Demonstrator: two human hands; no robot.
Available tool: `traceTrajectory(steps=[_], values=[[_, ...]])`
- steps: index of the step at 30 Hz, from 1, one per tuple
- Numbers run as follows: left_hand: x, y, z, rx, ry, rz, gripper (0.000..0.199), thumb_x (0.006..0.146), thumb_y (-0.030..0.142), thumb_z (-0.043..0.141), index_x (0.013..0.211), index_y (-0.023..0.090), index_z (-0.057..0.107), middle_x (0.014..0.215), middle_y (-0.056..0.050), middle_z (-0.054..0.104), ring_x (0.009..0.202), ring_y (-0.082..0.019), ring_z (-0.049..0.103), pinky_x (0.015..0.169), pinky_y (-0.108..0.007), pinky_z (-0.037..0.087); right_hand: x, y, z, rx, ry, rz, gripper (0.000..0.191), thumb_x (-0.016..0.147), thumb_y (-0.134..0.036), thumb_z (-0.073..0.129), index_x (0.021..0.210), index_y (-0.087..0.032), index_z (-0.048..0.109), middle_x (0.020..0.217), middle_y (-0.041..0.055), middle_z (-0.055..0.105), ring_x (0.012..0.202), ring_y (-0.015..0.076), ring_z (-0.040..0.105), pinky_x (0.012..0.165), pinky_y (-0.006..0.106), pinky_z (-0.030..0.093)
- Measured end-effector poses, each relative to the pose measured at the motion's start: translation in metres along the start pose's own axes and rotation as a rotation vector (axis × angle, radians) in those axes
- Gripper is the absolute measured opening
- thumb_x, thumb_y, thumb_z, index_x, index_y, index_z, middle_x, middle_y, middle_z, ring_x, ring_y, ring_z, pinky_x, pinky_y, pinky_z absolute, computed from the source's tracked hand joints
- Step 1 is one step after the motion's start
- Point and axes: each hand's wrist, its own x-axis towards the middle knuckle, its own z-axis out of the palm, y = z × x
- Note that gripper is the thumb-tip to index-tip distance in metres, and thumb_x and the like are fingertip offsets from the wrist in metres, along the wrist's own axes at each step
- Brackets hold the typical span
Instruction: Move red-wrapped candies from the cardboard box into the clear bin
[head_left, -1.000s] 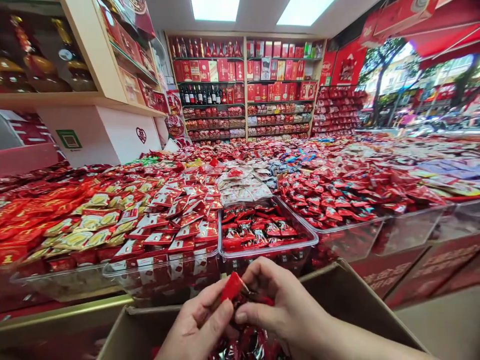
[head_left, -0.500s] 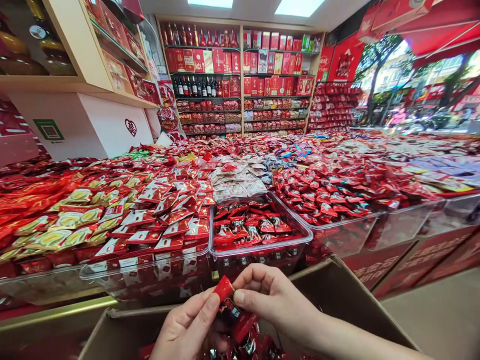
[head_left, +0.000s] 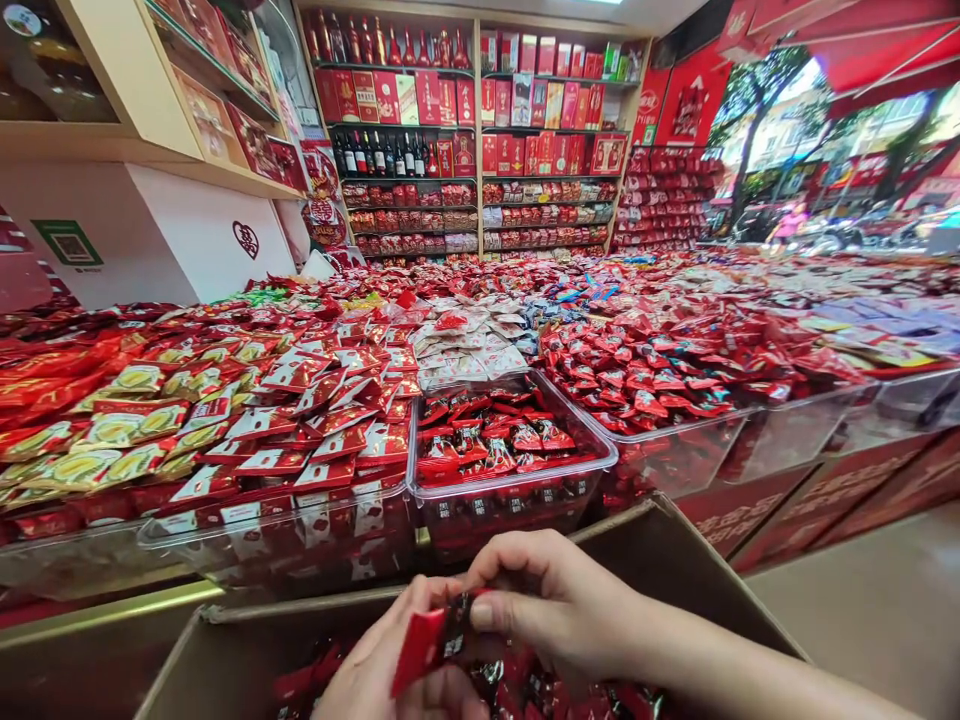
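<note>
Above an open cardboard box [head_left: 660,540], my right hand [head_left: 555,600] pinches a small wrapped candy [head_left: 424,645] between thumb and curled index finger. The wrapper is glossy red at one end and dark with white characters in the middle. My left hand [head_left: 375,650] is curled around the candy's other side, its fingertips close to those of the right; its thumb is blurred low in the view. Beneath both hands, a loose heap of similar red and black candies [head_left: 525,690] lies in the box, partly covered by the hands.
Just beyond the box stands a clear plastic bin [head_left: 600,455] of the same candies. Red-and-white packets [head_left: 262,455] are heaped to its left, red packets [head_left: 645,370] to its right. Shelves [head_left: 480,140] of bottles and red boxes line the back wall.
The candy has turned, its red end now pointing down toward the lower left. My left thumb has dropped from the red end, and the view has shifted slightly.
</note>
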Motion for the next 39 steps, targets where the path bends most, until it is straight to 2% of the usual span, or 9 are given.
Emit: traceTrajectory(steps=[3, 7, 9, 16, 19, 23, 30, 35, 39], values=[[-0.006, 0.007, -0.001, 0.026, 0.043, 0.062, 0.062, 0.069, 0.066, 0.037, 0.084, 0.014, 0.066, 0.058, -0.012, 0.070, 0.048, -0.012, 0.059, 0.041, -0.016, 0.037, 0.001, 0.002, 0.000, -0.088, 0.082, 0.049, 0.029, 0.068, -0.040, 0.060, 0.075, -0.011, 0.058, 0.057, -0.0029, 0.048, 0.051, 0.0053, 0.038, 0.048, 0.018, 0.031], [-0.008, 0.009, 0.002, 0.198, 0.272, 0.198, 0.033, 0.063, 0.042, 0.067, 0.086, 0.018, 0.065, 0.051, -0.002, 0.068, 0.043, -0.006, 0.051, 0.039, -0.011, 0.035, 0.000, 0.007, 0.005, 0.110, 0.060, 0.061, 0.032, 0.062, -0.038, 0.066, 0.076, -0.012, 0.054, 0.058, -0.0039, 0.048, 0.052, 0.0052, 0.040, 0.048, 0.018, 0.032], [-0.007, 0.007, 0.002, 0.217, 0.317, 0.220, 0.030, 0.061, 0.036, 0.070, 0.084, 0.018, 0.065, 0.048, 0.000, 0.067, 0.040, -0.005, 0.048, 0.039, -0.011, 0.036, -0.002, 0.008, 0.007, 0.196, 0.049, 0.052, 0.031, 0.061, -0.034, 0.067, 0.078, -0.013, 0.051, 0.060, -0.0039, 0.050, 0.054, 0.0054, 0.043, 0.050, 0.019, 0.035], [-0.003, 0.015, -0.001, 0.310, 0.347, 0.456, 0.033, 0.063, 0.044, 0.066, 0.085, 0.019, 0.062, 0.075, -0.002, 0.073, 0.056, -0.012, 0.059, 0.047, -0.016, 0.044, 0.005, -0.043, -0.036, -0.007, 0.325, -0.222, 0.013, 0.071, -0.022, 0.057, 0.080, -0.015, 0.051, 0.067, -0.0024, 0.054, 0.053, 0.0055, 0.049, 0.049, 0.019, 0.041], [-0.001, 0.017, -0.002, 0.366, 0.357, 0.447, 0.028, 0.066, 0.039, 0.065, 0.085, 0.019, 0.061, 0.075, -0.002, 0.073, 0.054, -0.010, 0.058, 0.046, -0.015, 0.043, 0.012, -0.059, -0.051, -0.089, 0.311, -0.195, 0.010, 0.071, -0.020, 0.057, 0.076, -0.013, 0.052, 0.065, -0.0026, 0.054, 0.048, 0.0040, 0.047, 0.045, 0.017, 0.040], [-0.002, 0.014, 0.001, 0.400, 0.351, 0.437, 0.029, 0.064, 0.038, 0.066, 0.086, 0.018, 0.062, 0.075, -0.001, 0.073, 0.054, -0.010, 0.058, 0.046, -0.014, 0.044, 0.015, -0.056, -0.048, -0.084, 0.277, -0.148, 0.011, 0.070, -0.019, 0.056, 0.078, -0.013, 0.051, 0.064, -0.0025, 0.054, 0.047, 0.0040, 0.048, 0.042, 0.016, 0.039], [-0.003, 0.013, 0.002, 0.454, 0.375, 0.421, 0.023, 0.066, 0.036, 0.065, 0.083, 0.020, 0.062, 0.073, 0.002, 0.073, 0.056, -0.008, 0.059, 0.049, -0.011, 0.045, 0.031, -0.061, -0.067, -0.344, 0.345, -0.390, 0.008, 0.072, -0.019, 0.055, 0.077, -0.013, 0.055, 0.072, 0.0012, 0.056, 0.065, 0.0089, 0.051, 0.061, 0.024, 0.042], [-0.005, 0.011, 0.002, 0.350, 0.274, 0.431, 0.035, 0.065, 0.039, 0.066, 0.097, 0.026, 0.060, 0.091, 0.000, 0.073, 0.065, -0.012, 0.064, 0.054, -0.014, 0.049, 0.018, -0.063, -0.039, -0.199, 0.277, -0.249, 0.010, 0.069, -0.022, 0.058, 0.072, -0.014, 0.052, 0.063, -0.0015, 0.053, 0.054, 0.0065, 0.046, 0.048, 0.020, 0.037], [-0.010, 0.004, 0.004, 0.270, 0.172, 0.355, 0.025, 0.063, 0.040, 0.067, 0.083, 0.026, 0.067, 0.064, 0.002, 0.074, 0.056, -0.011, 0.062, 0.053, -0.016, 0.049, -0.005, -0.045, -0.005, -0.362, 0.139, -0.202, 0.005, 0.072, -0.019, 0.053, 0.074, -0.015, 0.053, 0.064, -0.0014, 0.054, 0.055, 0.0072, 0.046, 0.050, 0.020, 0.039]])
